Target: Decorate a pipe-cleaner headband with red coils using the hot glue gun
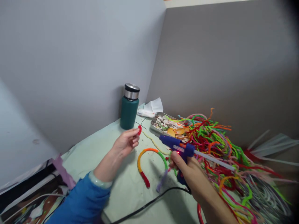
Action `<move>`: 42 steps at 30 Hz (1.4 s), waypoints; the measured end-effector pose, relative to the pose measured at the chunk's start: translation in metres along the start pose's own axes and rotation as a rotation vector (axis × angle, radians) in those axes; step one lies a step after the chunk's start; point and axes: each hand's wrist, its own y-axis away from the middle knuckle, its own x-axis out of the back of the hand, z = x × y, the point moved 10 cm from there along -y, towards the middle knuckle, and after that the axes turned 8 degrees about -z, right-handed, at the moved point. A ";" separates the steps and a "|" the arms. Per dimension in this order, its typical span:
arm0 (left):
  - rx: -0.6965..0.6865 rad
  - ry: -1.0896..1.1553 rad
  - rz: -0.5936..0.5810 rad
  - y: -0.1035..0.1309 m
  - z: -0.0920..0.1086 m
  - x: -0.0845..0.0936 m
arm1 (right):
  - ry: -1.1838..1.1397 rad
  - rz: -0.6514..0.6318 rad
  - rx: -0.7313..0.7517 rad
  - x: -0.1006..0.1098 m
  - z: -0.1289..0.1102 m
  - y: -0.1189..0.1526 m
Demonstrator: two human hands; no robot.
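My left hand (126,143) pinches a small red fuzzy piece (140,129), like a bit of pipe cleaner, between thumb and fingertips above the table. My right hand (187,166) is wrapped round the handle of a blue hot glue gun (174,143). Its nozzle points left, toward the red piece but apart from it, and a red light glows on its side. Out of its back sticks a long glue stick (215,160). Between my hands a rainbow pipe-cleaner arch (148,150) lies on the table, with red, orange, green and purple parts.
A green bottle (129,112) stands at the back corner by crumpled white tissue (151,107). Shells fill a metal tray (153,126). Tangled pipe cleaners (217,143) heap up at the right. A black cord (149,203) crosses the front, and grey panels (219,62) close off the back.
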 end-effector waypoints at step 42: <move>-0.112 -0.453 -0.037 0.079 0.059 -0.026 | 1.023 0.096 0.284 -0.101 -0.015 -0.024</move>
